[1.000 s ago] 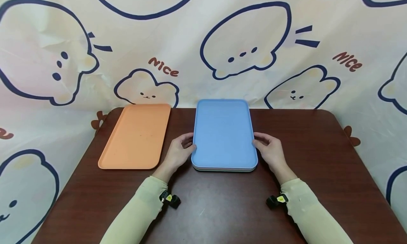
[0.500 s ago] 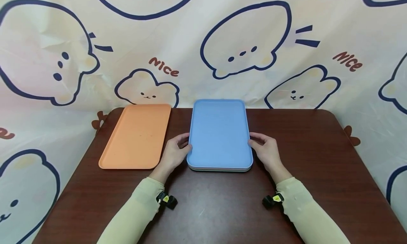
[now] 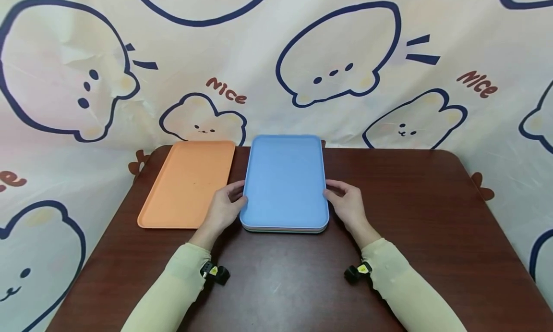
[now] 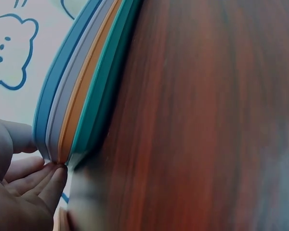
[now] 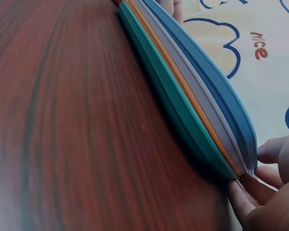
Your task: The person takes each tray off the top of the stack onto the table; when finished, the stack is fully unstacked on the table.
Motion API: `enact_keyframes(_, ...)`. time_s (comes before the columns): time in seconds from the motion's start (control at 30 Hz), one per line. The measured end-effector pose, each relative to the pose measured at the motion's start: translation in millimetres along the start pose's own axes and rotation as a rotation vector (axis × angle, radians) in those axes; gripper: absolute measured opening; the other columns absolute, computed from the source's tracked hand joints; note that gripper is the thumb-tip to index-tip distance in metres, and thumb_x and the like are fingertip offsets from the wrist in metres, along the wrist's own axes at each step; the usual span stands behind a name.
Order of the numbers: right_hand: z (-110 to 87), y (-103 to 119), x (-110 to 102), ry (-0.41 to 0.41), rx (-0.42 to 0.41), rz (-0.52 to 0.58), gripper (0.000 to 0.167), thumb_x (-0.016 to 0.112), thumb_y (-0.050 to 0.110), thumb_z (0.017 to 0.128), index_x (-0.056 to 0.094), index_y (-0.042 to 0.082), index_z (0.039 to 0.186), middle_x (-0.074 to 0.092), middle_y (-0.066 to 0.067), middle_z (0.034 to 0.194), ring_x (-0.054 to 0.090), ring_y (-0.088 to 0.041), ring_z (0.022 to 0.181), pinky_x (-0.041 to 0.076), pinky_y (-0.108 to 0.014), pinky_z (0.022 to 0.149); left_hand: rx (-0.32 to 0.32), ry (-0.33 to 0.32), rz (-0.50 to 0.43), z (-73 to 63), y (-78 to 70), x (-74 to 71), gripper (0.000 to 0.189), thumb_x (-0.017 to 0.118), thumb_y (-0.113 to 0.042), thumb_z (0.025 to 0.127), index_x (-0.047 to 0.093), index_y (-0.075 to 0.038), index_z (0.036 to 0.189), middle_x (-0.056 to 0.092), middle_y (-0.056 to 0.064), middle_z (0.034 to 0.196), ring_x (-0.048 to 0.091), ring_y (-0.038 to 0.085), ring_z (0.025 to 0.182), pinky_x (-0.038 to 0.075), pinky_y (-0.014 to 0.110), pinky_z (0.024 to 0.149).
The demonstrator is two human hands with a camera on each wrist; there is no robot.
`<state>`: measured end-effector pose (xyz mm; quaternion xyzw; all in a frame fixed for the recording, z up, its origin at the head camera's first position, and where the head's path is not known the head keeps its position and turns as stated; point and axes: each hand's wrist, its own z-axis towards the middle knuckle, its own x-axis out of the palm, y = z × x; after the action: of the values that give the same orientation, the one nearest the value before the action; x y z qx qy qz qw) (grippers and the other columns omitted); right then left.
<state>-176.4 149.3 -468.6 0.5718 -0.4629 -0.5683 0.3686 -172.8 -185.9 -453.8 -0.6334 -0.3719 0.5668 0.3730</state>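
Note:
A stack of rectangular trays with rounded corners lies near the middle of the table, its blue tray [image 3: 285,183] on top. Both wrist views show a lavender-grey tray [image 4: 58,115], an orange tray [image 4: 77,108] and a green tray [image 4: 98,106] below the blue one. My left hand [image 3: 222,207] grips the stack's left side, thumb at the blue rim and fingertips against the lower edges. Opposite it, my right hand [image 3: 347,204] holds the right side in the same way, its fingertips [image 5: 238,192] by the green edge.
A single orange tray [image 3: 190,188] lies flat to the left, a narrow strip of table from the stack at the back. The dark brown wooden table [image 3: 410,216] extends right and forward. Behind it hangs a cartoon-printed cloth [image 3: 319,43].
Both hands have slid the stack of trays leftward, closer to the lone orange tray, which stays in place. The head view has shifted slightly.

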Motion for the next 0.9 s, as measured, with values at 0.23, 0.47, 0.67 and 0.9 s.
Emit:
enact_keyframes(0.23, 1.6, 4.6, 19.2, 0.003, -0.023, 0.032, 0.036, 0.071, 0.008, 0.101, 0.074, 0.003, 0.137, 0.070, -0.020, 0.141, 0.072, -0.027, 0.119, 0.055, -0.013, 0.083, -0.008, 0.005, 0.021, -1.8, 5.8, -19.7, 0.050, 0.062, -0.008, 0.107, 0.055, 0.000, 0.156, 0.058, 0.024, 0.157, 0.058, 0.041, 0.145, 0.052, 0.053, 0.115)
enact_keyframes(0.47, 1.3, 10.7, 38.9, 0.004, -0.033, 0.052, 0.035, 0.072, 0.007, 0.100, 0.075, 0.002, 0.135, 0.074, -0.021, 0.133, 0.074, -0.027, 0.115, 0.058, -0.017, 0.084, 0.001, -0.020, 0.036, -2.6, 9.2, -36.3, 0.050, 0.061, -0.005, 0.106, 0.054, 0.004, 0.155, 0.058, 0.028, 0.155, 0.058, 0.043, 0.144, 0.049, 0.055, 0.117)
enact_keyframes(0.67, 0.8, 13.6, 53.4, -0.002, -0.037, 0.052, 0.036, 0.074, 0.008, 0.099, 0.075, 0.002, 0.134, 0.075, -0.020, 0.134, 0.073, -0.026, 0.116, 0.057, -0.019, 0.084, -0.007, -0.035, 0.045, -3.1, 16.1, -47.4, 0.050, 0.060, -0.005, 0.106, 0.055, 0.005, 0.154, 0.060, 0.028, 0.154, 0.059, 0.043, 0.143, 0.049, 0.054, 0.118)
enact_keyframes(0.9, 0.0, 14.3, 62.9, 0.004, -0.045, 0.065, 0.037, 0.073, 0.007, 0.098, 0.074, 0.001, 0.135, 0.073, -0.021, 0.136, 0.071, -0.031, 0.123, 0.058, -0.026, 0.090, -0.029, -0.012, 0.026, -4.3, 21.9, -54.4, 0.050, 0.057, -0.006, 0.108, 0.052, 0.005, 0.156, 0.058, 0.029, 0.155, 0.056, 0.042, 0.146, 0.046, 0.056, 0.121)
